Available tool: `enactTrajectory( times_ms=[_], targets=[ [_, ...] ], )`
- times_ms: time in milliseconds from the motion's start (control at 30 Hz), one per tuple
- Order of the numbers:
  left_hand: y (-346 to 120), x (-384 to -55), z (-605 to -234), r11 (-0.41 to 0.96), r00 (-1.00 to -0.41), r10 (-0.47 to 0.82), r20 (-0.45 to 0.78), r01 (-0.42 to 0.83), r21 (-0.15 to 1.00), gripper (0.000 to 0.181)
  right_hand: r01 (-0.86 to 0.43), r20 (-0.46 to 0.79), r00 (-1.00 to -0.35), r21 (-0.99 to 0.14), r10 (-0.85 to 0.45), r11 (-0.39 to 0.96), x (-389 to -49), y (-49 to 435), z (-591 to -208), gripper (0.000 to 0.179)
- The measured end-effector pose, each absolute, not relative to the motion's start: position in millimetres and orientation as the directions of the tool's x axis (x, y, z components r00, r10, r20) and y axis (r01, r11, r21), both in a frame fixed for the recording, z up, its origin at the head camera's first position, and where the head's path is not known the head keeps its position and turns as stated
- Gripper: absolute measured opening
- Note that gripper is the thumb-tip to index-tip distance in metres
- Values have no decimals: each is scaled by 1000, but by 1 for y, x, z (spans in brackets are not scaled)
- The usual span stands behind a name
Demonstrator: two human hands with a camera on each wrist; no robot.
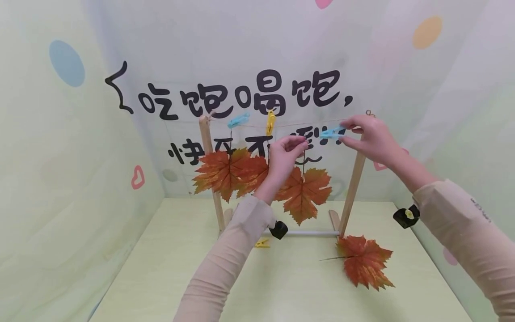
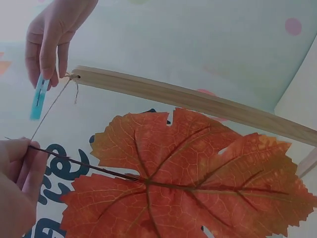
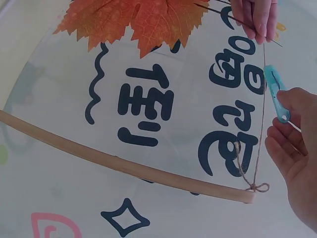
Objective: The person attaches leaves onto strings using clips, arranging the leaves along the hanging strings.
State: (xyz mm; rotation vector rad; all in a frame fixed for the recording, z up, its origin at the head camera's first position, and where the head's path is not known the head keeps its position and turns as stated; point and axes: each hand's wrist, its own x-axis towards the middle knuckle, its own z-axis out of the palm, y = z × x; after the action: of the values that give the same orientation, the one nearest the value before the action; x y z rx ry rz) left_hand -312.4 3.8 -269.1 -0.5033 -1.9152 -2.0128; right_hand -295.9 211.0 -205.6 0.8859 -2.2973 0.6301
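My left hand [image 1: 283, 156] pinches the dark stem of an orange-red artificial maple leaf [image 1: 306, 193], which hangs below it. In the left wrist view the fingertips hold the stem [image 2: 89, 164] right at the thin twine. My right hand [image 1: 372, 134] grips a light-blue clothespin [image 1: 332, 133] between thumb and fingers. In the right wrist view the free end of this clothespin [image 3: 274, 82] points toward the left hand and lies close beside the twine [image 3: 261, 124]. Two more leaves, one partly hidden by the left hand, hang from a blue clothespin [image 1: 239, 120] and a yellow clothespin [image 1: 271, 123].
The twine runs between two wooden posts [image 1: 352, 192], joined low down by a white rod [image 1: 314, 233]. Another maple leaf [image 1: 365, 261] lies on the table [image 1: 297, 286] at the right. A yellow clothespin [image 1: 263, 243] lies near the frame's base.
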Motion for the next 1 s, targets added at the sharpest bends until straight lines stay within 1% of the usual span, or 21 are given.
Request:
enactTrajectory(
  times_ms=[200,300,467,567,800,1000],
  targets=[
    [10,-315,-264,-3,-859,-45,509,510,860,17,-706,674,-614,-236,-411,668,-297,208,-198,28],
    [12,-318,-264,-30,-852,-72,518,521,853,17,-709,674,-616,-249,-407,660,-297,204,-194,29],
    [14,-325,-263,-94,-876,-113,469,479,873,20,-719,683,-609,-259,-405,645,-297,196,-193,28],
    [16,-328,-264,-127,-881,-137,453,469,874,19,-722,684,-608,-266,-403,639,-298,191,-192,27],
    [16,-338,-267,-131,-866,-179,467,491,861,18,-721,699,-607,-285,-378,632,-305,185,-189,27],
    [19,-342,-268,-125,-856,-220,469,501,856,19,-702,699,-612,-265,-370,661,-308,180,-184,28]
  ],
)
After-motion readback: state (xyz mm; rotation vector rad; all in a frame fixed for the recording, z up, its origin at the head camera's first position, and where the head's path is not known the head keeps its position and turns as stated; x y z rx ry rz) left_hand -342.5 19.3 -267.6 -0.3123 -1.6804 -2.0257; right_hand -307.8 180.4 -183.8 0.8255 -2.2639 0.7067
